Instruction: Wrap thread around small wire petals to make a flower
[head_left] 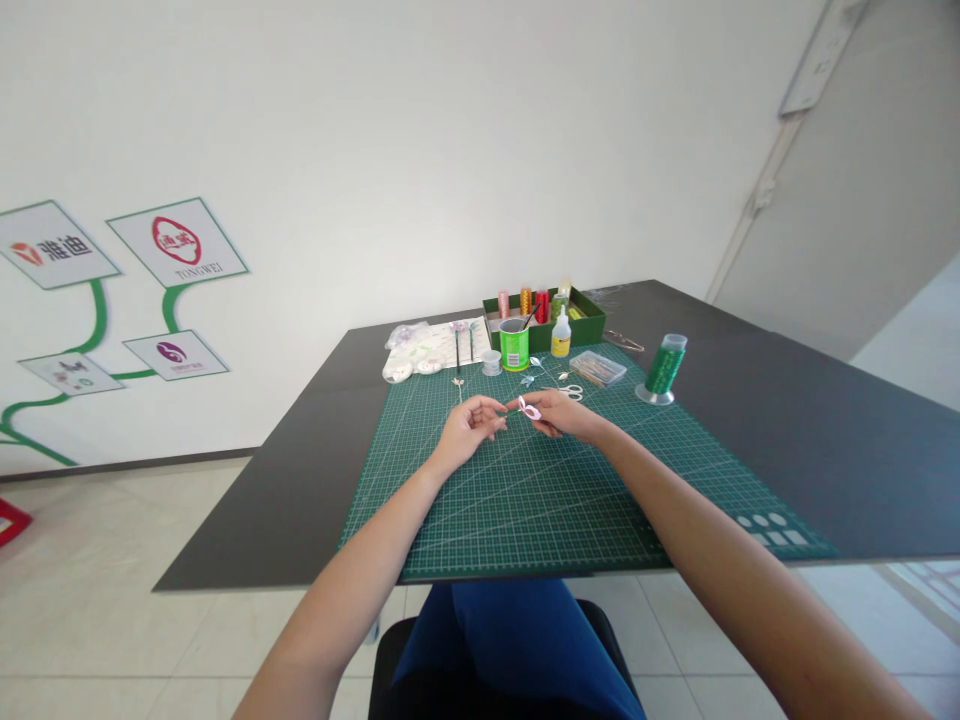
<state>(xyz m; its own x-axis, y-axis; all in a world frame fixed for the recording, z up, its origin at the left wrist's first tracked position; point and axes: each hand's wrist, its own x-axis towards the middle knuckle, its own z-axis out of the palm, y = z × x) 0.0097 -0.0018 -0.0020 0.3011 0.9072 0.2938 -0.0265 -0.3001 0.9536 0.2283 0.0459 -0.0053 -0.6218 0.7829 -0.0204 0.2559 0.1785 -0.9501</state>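
Observation:
Over the green cutting mat (pixel 525 510), both my hands are raised close together around a small flower piece. My right hand (pixel 559 413) is closed on the piece, whose pale pink-white petals (pixel 530 410) show in front of its fingers. A thin greenish stem (pixel 512 411) runs from the petals to my left hand (pixel 474 425). The left fingertips are pinched at the stem's end; the exact contact is too small to make out. White-handled scissors (pixel 572 392) lie just behind my right hand, and a small pale leaf-like piece on a wire (pixel 459 383) lies beyond the left.
Farther back stand a green can (pixel 514 345), a glue bottle (pixel 561 335), a clear box of sticks (pixel 598 369) and a green tray (pixel 592 328) with thread spools. A green thread spool (pixel 666 370) stands right. White materials (pixel 420 352) lie back left.

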